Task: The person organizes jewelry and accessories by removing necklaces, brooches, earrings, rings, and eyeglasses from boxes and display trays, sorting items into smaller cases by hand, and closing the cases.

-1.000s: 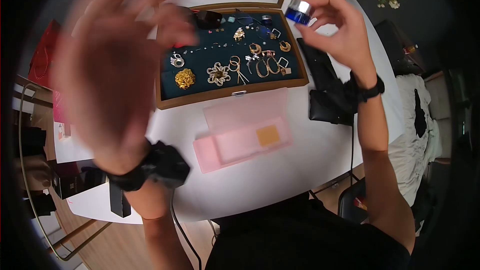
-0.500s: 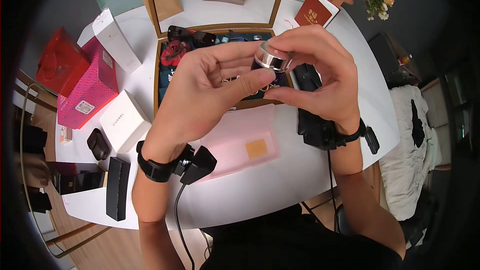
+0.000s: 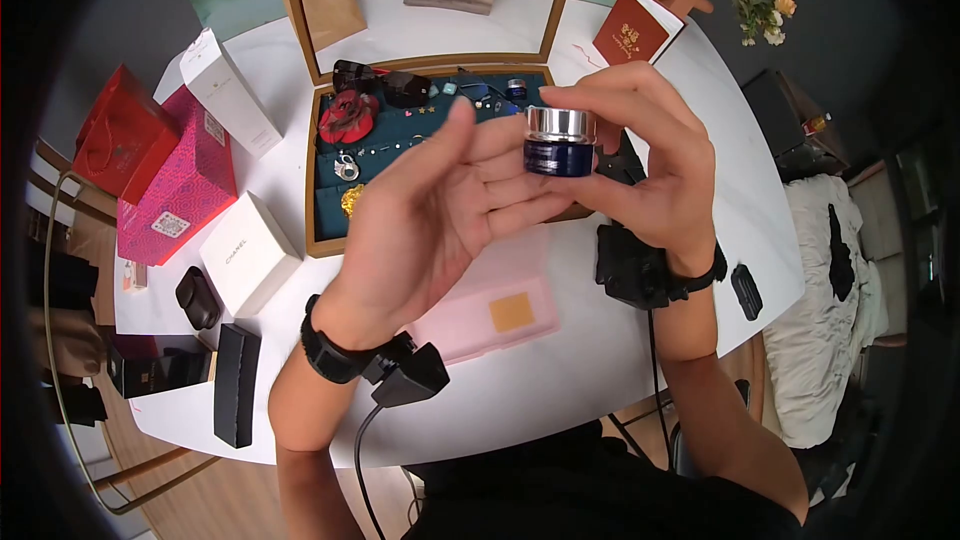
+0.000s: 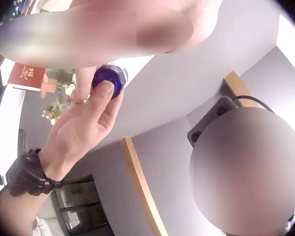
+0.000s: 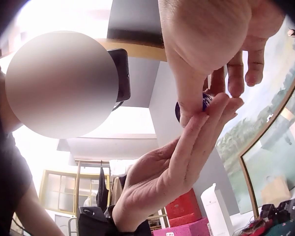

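Opened out since the earlier frame: left hand [image 3: 425,200], then gripping, now palm up, fingers extended beside the jar. One blue jar [image 3: 559,143], silver lid, now upright, pinched between thumb and fingers of right hand [image 3: 660,160], above the table [image 3: 560,395]. Second, smaller jar [image 3: 516,89] in jewelry case [image 3: 326,242]. One red flower [image 3: 348,117] there. White boxes left: two, one tall [image 3: 230,92], one squarish [image 3: 250,255].

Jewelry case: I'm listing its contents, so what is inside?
Visible: dark sunglasses, a red flower, a silver piece, part of a gold one and a small blue jar, among smaller bits. The left hand, right hand and held jar hide much of the rest.
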The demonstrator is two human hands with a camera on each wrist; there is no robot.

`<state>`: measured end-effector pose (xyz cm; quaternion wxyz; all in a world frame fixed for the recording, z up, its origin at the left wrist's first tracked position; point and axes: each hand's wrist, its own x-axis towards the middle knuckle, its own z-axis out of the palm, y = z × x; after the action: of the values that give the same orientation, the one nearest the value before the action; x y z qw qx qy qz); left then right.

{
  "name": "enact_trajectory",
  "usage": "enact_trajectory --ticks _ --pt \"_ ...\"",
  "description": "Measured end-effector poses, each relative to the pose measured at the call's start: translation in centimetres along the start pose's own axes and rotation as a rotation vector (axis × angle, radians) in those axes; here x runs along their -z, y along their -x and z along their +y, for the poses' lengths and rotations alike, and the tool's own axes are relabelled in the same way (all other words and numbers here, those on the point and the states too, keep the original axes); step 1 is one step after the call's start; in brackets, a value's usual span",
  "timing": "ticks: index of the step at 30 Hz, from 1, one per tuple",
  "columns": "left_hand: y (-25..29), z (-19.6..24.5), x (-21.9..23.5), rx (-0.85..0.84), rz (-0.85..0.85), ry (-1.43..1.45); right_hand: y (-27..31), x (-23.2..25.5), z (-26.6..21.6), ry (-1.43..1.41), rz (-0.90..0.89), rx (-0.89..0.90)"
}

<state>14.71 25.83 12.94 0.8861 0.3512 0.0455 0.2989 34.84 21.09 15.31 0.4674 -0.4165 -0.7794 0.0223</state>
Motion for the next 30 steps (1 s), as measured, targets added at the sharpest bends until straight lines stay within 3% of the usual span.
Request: enact_trajectory --ticks 4,25,28,30 --pt "0.2 0.2 0.1 -0.017 0.029 0.103 -0.1 0.1 0.4 -0.034 -0.004 -0.001" --pt "0.4 0.9 1.0 -0.057 0.085 0.011 0.5 0.2 1.7 -0.036 -0.044 -0.100" --pt "-0.1 -0.1 0.4 -0.075 0.242 -0.164 0.3 -0.6 0.5 -0.005 -0.059 -0.083" --pt "-0.3 -0.8 0.7 -0.068 0.206 0.037 0.1 -1.9 -0.1 0.013 -0.041 -0.016"
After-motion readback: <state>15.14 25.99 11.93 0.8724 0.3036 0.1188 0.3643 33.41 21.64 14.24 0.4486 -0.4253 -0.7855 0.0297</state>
